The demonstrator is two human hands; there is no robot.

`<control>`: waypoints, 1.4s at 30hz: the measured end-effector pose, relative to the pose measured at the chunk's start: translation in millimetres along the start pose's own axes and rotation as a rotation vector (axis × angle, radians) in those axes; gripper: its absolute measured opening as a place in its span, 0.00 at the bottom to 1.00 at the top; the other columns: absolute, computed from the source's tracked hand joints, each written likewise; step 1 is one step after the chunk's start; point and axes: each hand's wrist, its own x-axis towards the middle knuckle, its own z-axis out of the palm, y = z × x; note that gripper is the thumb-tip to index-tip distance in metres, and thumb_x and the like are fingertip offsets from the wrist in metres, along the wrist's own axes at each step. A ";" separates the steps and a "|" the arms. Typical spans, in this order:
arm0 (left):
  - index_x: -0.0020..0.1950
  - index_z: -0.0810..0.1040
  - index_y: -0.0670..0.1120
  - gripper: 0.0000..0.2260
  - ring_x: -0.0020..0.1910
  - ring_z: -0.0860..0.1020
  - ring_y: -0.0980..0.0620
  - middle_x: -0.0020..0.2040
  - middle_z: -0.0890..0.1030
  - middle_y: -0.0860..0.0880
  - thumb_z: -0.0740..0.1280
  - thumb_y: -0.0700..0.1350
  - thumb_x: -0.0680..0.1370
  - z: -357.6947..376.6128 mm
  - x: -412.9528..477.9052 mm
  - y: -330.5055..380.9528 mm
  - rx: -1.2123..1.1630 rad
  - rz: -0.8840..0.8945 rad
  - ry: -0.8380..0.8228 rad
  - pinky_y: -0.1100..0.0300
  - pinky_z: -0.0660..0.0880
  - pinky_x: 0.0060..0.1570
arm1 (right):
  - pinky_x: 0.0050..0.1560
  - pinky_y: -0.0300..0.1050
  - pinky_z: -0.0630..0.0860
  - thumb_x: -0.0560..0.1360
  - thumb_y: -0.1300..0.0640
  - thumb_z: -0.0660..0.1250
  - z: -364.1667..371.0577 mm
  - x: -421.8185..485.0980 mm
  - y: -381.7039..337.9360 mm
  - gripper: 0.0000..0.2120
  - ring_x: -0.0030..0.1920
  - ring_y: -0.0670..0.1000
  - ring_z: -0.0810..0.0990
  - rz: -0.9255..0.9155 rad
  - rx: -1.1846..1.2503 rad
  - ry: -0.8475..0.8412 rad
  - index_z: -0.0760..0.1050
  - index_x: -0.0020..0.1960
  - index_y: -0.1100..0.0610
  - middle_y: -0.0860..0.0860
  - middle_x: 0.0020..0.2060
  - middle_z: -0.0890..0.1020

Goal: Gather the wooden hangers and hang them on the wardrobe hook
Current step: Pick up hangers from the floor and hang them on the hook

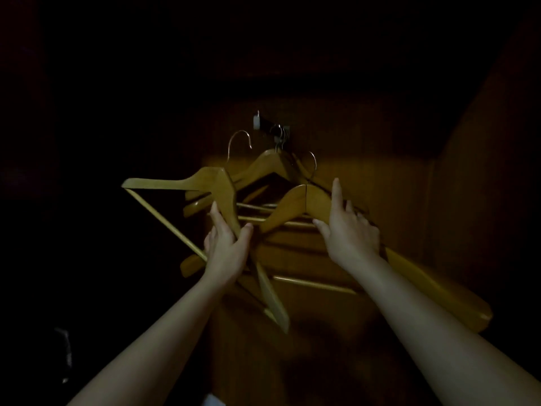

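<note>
The scene is dim. A wardrobe hook [257, 123] sticks out from the brown wooden panel, and several wooden hangers [268, 162] hang from it by their metal hooks. My left hand [227, 244] grips a tilted wooden hanger [218, 183] by its arm; that hanger's metal hook [238, 139] stands free, just left of the wardrobe hook. My right hand [348, 230] holds another wooden hanger [301, 202] near its middle, thumb under, forefinger stretched up along it. Its long arm [439, 285] runs down behind my right forearm.
The brown wardrobe panel [380, 171] fills the back, with a side wall [491, 171] close on the right. The left side is black and unreadable. Something pale [66, 356] glints faintly at lower left.
</note>
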 end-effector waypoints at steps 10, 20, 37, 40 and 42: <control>0.75 0.36 0.56 0.34 0.73 0.56 0.38 0.73 0.63 0.43 0.58 0.52 0.79 -2.5 122.0 10.1 0.051 0.026 0.089 0.41 0.54 0.73 | 0.57 0.56 0.71 0.78 0.47 0.59 -9.7 120.0 -50.2 0.39 0.63 0.61 0.73 0.043 0.081 0.063 0.32 0.74 0.43 0.57 0.71 0.65; 0.75 0.37 0.55 0.34 0.75 0.54 0.39 0.75 0.60 0.43 0.59 0.53 0.79 18.1 179.2 -30.5 0.075 0.001 0.046 0.42 0.51 0.74 | 0.60 0.56 0.69 0.78 0.53 0.61 42.8 182.7 -66.3 0.37 0.63 0.58 0.73 0.078 0.149 -0.053 0.38 0.76 0.46 0.56 0.64 0.72; 0.77 0.40 0.50 0.32 0.77 0.48 0.49 0.78 0.51 0.46 0.57 0.52 0.80 38.5 183.8 -51.9 0.139 0.076 0.111 0.49 0.36 0.73 | 0.56 0.48 0.74 0.78 0.50 0.61 73.7 178.5 -66.4 0.38 0.64 0.55 0.69 -0.082 0.025 0.198 0.37 0.76 0.47 0.53 0.68 0.61; 0.76 0.39 0.51 0.32 0.77 0.49 0.49 0.78 0.54 0.46 0.57 0.51 0.80 34.7 182.7 -48.9 0.115 0.096 0.124 0.48 0.37 0.74 | 0.57 0.48 0.75 0.78 0.50 0.60 74.0 174.4 -67.5 0.36 0.63 0.54 0.70 -0.087 0.044 0.186 0.39 0.76 0.47 0.53 0.68 0.62; 0.76 0.39 0.51 0.32 0.77 0.48 0.48 0.77 0.54 0.46 0.56 0.51 0.80 32.7 180.7 -44.5 0.095 0.082 0.102 0.48 0.38 0.75 | 0.56 0.47 0.75 0.78 0.50 0.60 76.0 170.3 -70.6 0.35 0.63 0.54 0.70 -0.083 0.048 0.171 0.42 0.76 0.49 0.53 0.67 0.63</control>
